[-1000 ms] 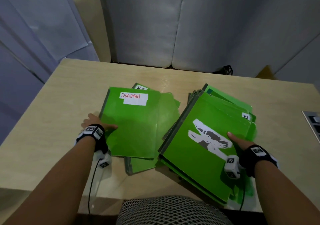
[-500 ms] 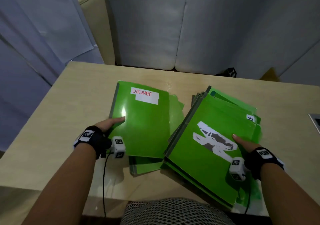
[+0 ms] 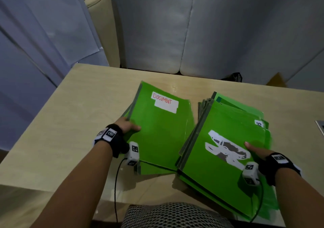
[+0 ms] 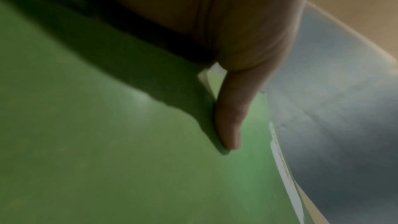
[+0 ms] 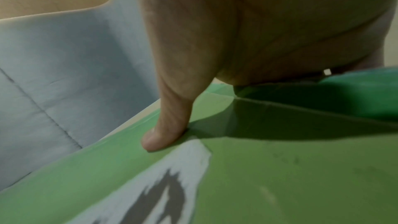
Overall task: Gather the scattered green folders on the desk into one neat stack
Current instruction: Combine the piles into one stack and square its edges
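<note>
**Merge step: two piles, not yet one**

Left hand (image 3: 128, 127) fingers clamped on DOCUMENT pile (image 3: 161, 131) spine edge, lifted off counter (image 3: 70, 122). Right hand (image 3: 257, 151) thumb pinches right pile (image 3: 226, 159) just beside. Next, probably: lay one pile on the other, square the edges.

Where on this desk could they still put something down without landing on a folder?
Bare wood shows left of the left hand, out to the desk's left edge, and in the strip between the folders and the far edge. A smaller patch lies right of the right-hand pile, toward the grey object. The middle is crowded: the DOCUMENT folder nearly meets that pile.
</note>
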A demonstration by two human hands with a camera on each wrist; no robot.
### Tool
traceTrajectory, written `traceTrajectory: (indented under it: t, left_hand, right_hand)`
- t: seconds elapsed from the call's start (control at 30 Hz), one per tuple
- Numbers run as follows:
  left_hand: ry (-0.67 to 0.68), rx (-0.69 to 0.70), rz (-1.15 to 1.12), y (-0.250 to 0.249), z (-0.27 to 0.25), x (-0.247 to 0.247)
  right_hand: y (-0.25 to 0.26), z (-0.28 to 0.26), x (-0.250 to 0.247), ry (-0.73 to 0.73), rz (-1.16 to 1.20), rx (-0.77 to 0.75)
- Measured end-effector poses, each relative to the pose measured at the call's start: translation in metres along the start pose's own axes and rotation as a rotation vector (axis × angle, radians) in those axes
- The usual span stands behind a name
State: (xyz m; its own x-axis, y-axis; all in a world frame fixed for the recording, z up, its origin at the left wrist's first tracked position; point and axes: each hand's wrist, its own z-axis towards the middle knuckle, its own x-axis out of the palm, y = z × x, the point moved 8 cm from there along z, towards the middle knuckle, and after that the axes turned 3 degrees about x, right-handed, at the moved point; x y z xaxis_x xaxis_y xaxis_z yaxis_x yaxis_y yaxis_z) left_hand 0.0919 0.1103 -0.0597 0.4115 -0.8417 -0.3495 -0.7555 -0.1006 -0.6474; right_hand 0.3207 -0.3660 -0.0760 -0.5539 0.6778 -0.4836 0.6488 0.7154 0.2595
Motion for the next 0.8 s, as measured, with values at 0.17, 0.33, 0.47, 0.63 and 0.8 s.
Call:
traceTrajectory:
  t: [0.17, 0.33, 0.47, 0.63, 0.8]
  left_hand:
    - [-0.124, 0.22, 0.131, -0.088, 0.002, -0.002]
    - [-0.205, 0.168, 0.336, -0.103, 0.024, -0.025]
    - [-0.185, 0.01, 0.443, -0.044, 0.049, -0.032]
    - [-0.168, -0.004, 0.453, -0.018, 0.041, -0.02]
    - [-0.096, 0.011, 0.309, -0.025, 0.03, -0.008]
  right_hand:
    - [-0.009, -0.002, -0.008, -0.041, 0.036, 0.021]
    - [-0.011, 0.012, -0.01, -0.068, 0.078, -0.013]
    - [-0.012, 0.032, -0.015, -0.104, 0.05, -0.02]
    - [-0.007, 0.033, -0.016, -0.106, -0.018, -0.017]
    - [0.003, 0.042, -0.016, -0.14, 0.067, -0.088]
